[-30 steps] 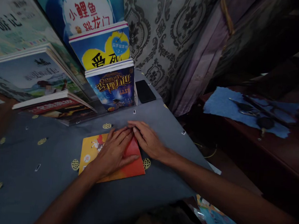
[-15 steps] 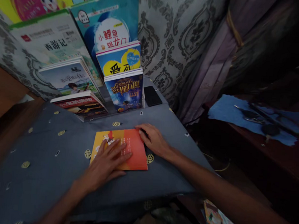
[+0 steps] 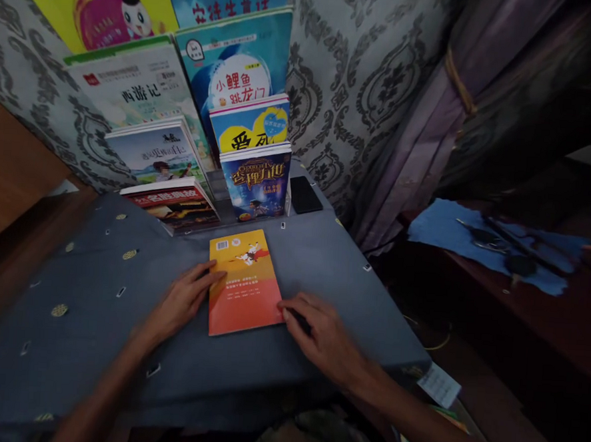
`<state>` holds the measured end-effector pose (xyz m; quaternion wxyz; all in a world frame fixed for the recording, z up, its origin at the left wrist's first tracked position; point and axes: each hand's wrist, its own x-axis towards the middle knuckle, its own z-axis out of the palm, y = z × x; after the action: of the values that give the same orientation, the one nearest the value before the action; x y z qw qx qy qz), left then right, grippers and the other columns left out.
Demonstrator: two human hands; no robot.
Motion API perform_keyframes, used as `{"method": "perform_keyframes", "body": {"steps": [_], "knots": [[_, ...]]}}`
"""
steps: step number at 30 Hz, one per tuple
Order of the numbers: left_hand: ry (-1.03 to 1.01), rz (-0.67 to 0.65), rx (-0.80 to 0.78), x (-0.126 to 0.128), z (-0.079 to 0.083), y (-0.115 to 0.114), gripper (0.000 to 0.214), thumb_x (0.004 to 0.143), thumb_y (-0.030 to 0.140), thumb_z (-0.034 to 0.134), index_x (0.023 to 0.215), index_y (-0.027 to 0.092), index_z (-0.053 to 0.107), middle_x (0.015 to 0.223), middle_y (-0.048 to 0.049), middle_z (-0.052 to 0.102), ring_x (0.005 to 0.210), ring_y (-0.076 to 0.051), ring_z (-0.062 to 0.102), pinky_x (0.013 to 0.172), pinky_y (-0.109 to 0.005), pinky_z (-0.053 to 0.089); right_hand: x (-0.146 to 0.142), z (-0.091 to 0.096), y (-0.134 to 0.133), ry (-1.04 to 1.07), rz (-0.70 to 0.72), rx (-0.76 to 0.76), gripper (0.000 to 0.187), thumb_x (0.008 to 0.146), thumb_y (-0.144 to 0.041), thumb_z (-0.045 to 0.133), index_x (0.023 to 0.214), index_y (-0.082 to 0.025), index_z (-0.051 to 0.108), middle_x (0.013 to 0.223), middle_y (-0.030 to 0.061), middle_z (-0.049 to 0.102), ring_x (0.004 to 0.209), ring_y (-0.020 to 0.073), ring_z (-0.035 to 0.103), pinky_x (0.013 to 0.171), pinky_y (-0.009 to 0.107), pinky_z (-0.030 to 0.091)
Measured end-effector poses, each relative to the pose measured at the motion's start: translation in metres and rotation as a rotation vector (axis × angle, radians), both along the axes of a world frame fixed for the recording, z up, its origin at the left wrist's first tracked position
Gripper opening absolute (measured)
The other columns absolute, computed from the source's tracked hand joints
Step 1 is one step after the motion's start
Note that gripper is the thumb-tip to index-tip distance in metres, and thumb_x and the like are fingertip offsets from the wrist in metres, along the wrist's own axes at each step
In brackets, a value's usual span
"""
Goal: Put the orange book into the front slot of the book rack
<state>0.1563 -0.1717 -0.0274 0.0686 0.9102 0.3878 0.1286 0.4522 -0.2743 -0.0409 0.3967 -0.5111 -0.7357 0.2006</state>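
Observation:
An orange and yellow paperback book [image 3: 244, 291] lies flat on the cloth-covered table, its barcode at the far left corner. My left hand [image 3: 183, 301] rests at the book's left edge, fingers stretched out and their tips on the cover. At the lower right corner, my right hand [image 3: 321, 332] pinches the book's edge between thumb and forefinger, the other fingers curled.
Books stand in a rack behind, among them a blue book [image 3: 260, 185] and a red-covered book [image 3: 174, 203]. Beside the rack lies a black phone [image 3: 304, 195]. Right of the table [image 3: 342, 277], a blue cloth [image 3: 425, 225] holds glasses and small items. A purple curtain [image 3: 415, 135] hangs nearby.
The book has turned about a quarter turn clockwise, its yellow end now away from me. My left hand moved off its middle to the left edge; my right hand came nearer to me.

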Motion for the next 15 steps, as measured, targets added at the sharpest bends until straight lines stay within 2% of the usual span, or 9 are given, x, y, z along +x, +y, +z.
{"method": "perform_keyframes", "body": {"steps": [5, 8, 12, 15], "knots": [[-0.082, 0.119, -0.004, 0.016, -0.001, 0.017, 0.037, 0.101, 0.028, 0.037, 0.127, 0.021, 0.062, 0.136, -0.0104, 0.06, 0.127, -0.024, 0.056, 0.108, -0.045, 0.046, -0.004, 0.008, 0.035, -0.083, 0.018, 0.023, 0.02, 0.096, -0.018, 0.046, 0.096, -0.019, 0.066, 0.088, 0.0071, 0.07, 0.084, 0.021, 0.066, 0.078, 0.034, 0.052], [-0.104, 0.189, 0.016, 0.03, -0.006, 0.031, 0.038, 0.1, 0.033, 0.042, 0.13, 0.017, 0.058, 0.136, -0.0127, 0.059, 0.129, -0.025, 0.054, 0.11, -0.046, 0.044, -0.024, 0.014, 0.07, -0.163, 0.127, 0.104, 0.021, 0.094, -0.015, 0.049, 0.107, -0.018, 0.065, 0.108, 0.0111, 0.07, 0.105, 0.024, 0.064, 0.093, 0.04, 0.05], [-0.094, 0.257, 0.099, 0.044, -0.019, 0.041, 0.036, 0.099, 0.03, 0.043, 0.129, 0.016, 0.056, 0.138, -0.0147, 0.057, 0.128, -0.027, 0.053, 0.106, -0.048, 0.046, -0.059, 0.012, 0.116, -0.282, 0.252, 0.143, 0.031, 0.094, -0.014, 0.047, 0.123, -0.015, 0.061, 0.13, 0.0139, 0.064, 0.125, 0.0242, 0.056, 0.108, 0.044, 0.043], [-0.092, 0.273, 0.153, 0.048, -0.025, 0.041, 0.037, 0.099, 0.025, 0.041, 0.13, 0.014, 0.055, 0.138, -0.017, 0.057, 0.128, -0.028, 0.053, 0.104, -0.049, 0.048, -0.069, 0.006, 0.137, -0.366, 0.279, 0.128, 0.033, 0.097, -0.017, 0.046, 0.127, -0.01, 0.059, 0.133, 0.0183, 0.062, 0.128, 0.0254, 0.055, 0.112, 0.046, 0.039]]}}
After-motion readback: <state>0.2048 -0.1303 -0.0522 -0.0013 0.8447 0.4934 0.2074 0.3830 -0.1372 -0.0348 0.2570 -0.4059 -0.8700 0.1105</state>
